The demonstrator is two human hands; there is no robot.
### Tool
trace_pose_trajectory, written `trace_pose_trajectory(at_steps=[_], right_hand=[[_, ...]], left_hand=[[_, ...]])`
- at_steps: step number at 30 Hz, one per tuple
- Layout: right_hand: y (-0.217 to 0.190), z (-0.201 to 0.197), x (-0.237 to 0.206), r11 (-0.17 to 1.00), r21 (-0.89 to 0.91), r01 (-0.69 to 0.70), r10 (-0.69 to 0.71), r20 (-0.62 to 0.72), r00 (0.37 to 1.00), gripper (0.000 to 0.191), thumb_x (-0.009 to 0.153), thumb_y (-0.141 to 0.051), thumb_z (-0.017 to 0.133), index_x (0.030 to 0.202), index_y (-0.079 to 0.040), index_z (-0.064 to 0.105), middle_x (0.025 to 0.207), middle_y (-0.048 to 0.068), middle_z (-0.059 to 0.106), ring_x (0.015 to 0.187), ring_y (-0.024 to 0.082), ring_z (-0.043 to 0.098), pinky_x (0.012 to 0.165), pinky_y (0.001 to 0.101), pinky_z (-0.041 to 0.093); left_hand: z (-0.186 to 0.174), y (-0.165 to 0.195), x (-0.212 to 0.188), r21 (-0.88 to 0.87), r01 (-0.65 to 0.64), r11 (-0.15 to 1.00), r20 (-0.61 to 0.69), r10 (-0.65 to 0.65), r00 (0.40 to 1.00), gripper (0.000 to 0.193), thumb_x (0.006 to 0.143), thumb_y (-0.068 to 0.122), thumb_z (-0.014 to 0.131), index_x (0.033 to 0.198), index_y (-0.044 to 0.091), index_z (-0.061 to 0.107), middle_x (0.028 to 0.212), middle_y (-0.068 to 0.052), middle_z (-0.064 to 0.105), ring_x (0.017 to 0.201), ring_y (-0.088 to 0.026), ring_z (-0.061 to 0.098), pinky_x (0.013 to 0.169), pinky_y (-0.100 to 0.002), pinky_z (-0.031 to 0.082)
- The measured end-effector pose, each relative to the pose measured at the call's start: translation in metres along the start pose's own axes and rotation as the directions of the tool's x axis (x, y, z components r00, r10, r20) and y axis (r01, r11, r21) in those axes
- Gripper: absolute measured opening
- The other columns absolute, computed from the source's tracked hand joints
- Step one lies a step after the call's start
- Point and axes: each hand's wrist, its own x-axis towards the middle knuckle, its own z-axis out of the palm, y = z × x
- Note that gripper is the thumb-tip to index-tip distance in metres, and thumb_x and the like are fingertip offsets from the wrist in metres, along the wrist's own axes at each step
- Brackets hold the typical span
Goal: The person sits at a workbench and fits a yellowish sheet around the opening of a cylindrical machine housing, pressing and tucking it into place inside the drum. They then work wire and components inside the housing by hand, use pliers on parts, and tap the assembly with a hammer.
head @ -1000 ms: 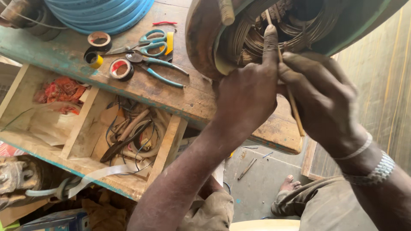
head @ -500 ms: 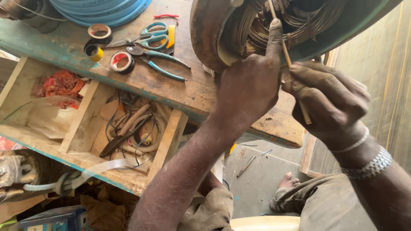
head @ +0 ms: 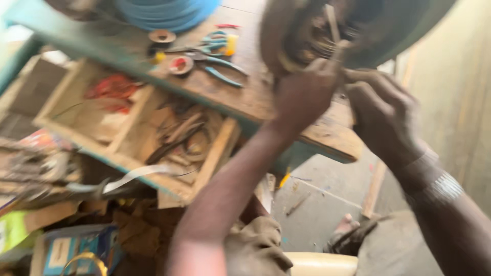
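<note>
The picture is blurred by motion. A round motor housing with copper wire windings inside lies on the wooden workbench. My left hand presses against the windings at the housing's opening, with a thin stick rising beside its fingers. My right hand is curled shut just to the right, at the lower end of that stick; its grip is hard to make out. A bracelet sits on my right wrist.
Teal-handled pliers, scissors, tape rolls and a blue wire coil lie on the bench. An open wooden drawer holds red wire and scraps. Boxes and clutter fill the lower left; concrete floor shows below.
The view has swung and blurred; the bench and drawer now sit more to the right and lower. Both hands stay at the windings, the right one slightly lower.
</note>
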Motion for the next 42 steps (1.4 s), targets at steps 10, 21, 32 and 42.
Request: trace_pose_trajectory(at_steps=[10, 21, 32, 42], right_hand=[[-0.092, 0.033, 0.075, 0.908, 0.395, 0.141, -0.297, 0.369, 0.881, 0.024, 0.08, -0.002, 0.071, 0.104, -0.006, 0.069, 0.102, 0.012, 0.071, 0.094, 0.029, 0.071, 0.083, 0.0411, 0.058], [-0.188, 0.276, 0.113, 0.858, 0.381, 0.345, -0.497, 0.786, 0.368, 0.034, 0.093, -0.04, 0.065, 0.113, -0.012, 0.067, 0.115, 0.01, 0.065, 0.104, 0.032, 0.068, 0.084, 0.0449, 0.056], [-0.203, 0.225, 0.127, 0.789, 0.164, 0.593, -0.509, 0.715, 0.48, 0.019, 0.104, -0.029, 0.054, 0.106, -0.012, 0.062, 0.098, 0.01, 0.066, 0.09, 0.027, 0.07, 0.09, 0.0473, 0.047], [-0.111, -0.01, 0.009, 0.071, 0.941, -0.332, 0.131, 0.321, 0.938, 0.028, 0.105, -0.022, 0.059, 0.129, -0.012, 0.05, 0.099, 0.015, 0.056, 0.086, 0.027, 0.057, 0.077, 0.0425, 0.05]], left_hand=[[-0.01, 0.0, -0.024, 0.058, -0.105, 0.993, -0.057, 0.108, 0.993, 0.058, 0.098, 0.009, 0.059, 0.153, 0.007, 0.044, 0.099, -0.007, 0.072, 0.07, -0.02, 0.07, 0.057, -0.038, 0.056], [-0.023, -0.039, -0.051, 0.008, -0.083, 0.997, -0.024, 0.083, 0.996, 0.053, 0.097, 0.011, 0.063, 0.148, 0.009, 0.052, 0.104, -0.005, 0.07, 0.081, -0.019, 0.069, 0.065, -0.037, 0.056], [-0.025, -0.035, -0.058, 0.009, -0.074, 0.997, -0.038, 0.074, 0.997, 0.047, 0.096, 0.012, 0.067, 0.143, 0.012, 0.06, 0.108, -0.003, 0.069, 0.091, -0.018, 0.067, 0.074, -0.036, 0.057], [-0.025, -0.01, -0.02, 0.076, -0.115, 0.99, -0.058, 0.12, 0.991, 0.043, 0.095, 0.014, 0.07, 0.138, 0.015, 0.068, 0.112, -0.001, 0.067, 0.101, -0.017, 0.066, 0.081, -0.035, 0.057]])
